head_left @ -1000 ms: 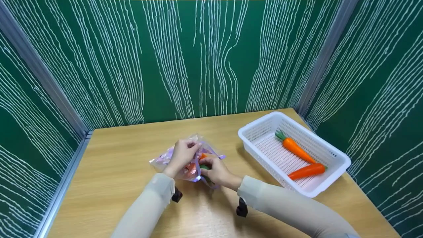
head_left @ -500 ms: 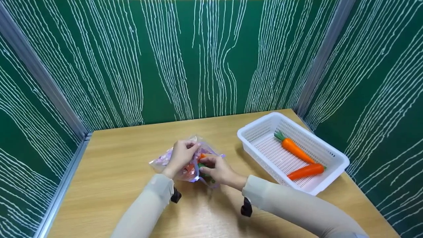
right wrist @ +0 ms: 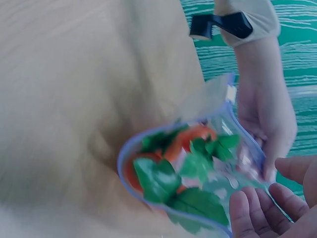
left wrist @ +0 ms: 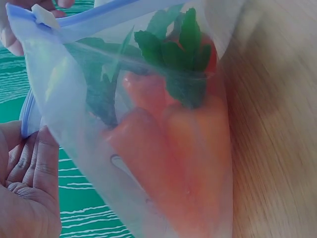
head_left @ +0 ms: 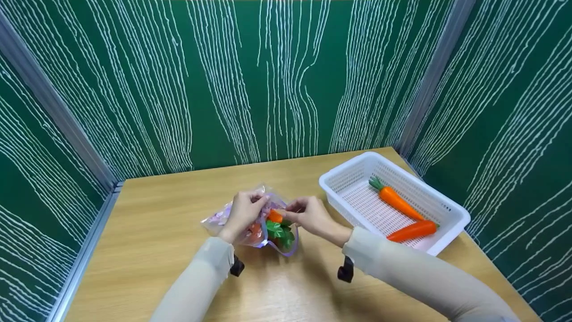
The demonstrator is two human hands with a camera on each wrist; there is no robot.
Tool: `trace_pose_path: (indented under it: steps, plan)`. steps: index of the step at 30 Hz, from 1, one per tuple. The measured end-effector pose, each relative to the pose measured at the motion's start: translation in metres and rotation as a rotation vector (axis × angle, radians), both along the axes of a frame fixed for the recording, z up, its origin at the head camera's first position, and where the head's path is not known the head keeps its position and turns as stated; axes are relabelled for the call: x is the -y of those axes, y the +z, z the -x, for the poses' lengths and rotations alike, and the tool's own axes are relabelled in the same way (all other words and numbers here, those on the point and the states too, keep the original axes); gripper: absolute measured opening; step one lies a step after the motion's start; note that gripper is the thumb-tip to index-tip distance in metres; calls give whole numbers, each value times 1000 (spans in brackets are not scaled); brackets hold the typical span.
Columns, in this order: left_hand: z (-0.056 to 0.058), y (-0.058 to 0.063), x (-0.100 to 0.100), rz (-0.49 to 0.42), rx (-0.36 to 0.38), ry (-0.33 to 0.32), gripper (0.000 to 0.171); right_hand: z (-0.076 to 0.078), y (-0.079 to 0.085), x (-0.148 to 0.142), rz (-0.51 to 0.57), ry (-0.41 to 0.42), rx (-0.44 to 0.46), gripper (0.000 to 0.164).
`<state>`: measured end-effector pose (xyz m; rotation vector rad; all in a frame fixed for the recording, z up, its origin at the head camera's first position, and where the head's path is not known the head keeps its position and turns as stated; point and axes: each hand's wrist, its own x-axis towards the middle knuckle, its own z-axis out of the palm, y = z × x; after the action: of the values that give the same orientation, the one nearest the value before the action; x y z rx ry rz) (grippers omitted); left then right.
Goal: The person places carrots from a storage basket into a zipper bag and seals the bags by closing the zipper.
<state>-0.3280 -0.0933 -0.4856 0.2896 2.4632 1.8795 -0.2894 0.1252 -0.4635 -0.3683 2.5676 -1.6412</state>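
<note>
A clear zip bag (head_left: 220, 216) with a purple rim lies on the table, its mouth toward the right. Inside are several orange-red carrots (left wrist: 190, 144), their green leaves (head_left: 279, 230) at the mouth. My left hand (head_left: 244, 210) pinches the bag's upper rim between thumb and fingers. Close by the mouth is my right hand (head_left: 311, 215), fingertips beside an orange carrot end (head_left: 274, 216). In the right wrist view its thumb and loosely bent fingers stand apart with nothing between them. A white slider (left wrist: 44, 17) sits on the zip in the left wrist view.
A white perforated basket (head_left: 353, 219) stands on the right of the wooden table (head_left: 156, 250), with an orange carrot (head_left: 400, 202) and a redder one (head_left: 413, 231) inside. Green walls (head_left: 254, 89) with white wavy lines enclose the table's back and sides.
My right hand has drawn back up and right from the leaves at the bag's mouth, leaving them in plain sight. My left hand keeps its pinch on the rim.
</note>
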Motion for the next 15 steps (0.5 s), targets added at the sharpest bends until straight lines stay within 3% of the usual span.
trace_pose_path:
  steps: [10,15]
  plan:
    - [-3,1,1,-12,34,-17,29,8,15,-27,19,-58,25,19]
    - [-4,2,1,20,49,9,24,11,19,-39,22,-75,19,21]
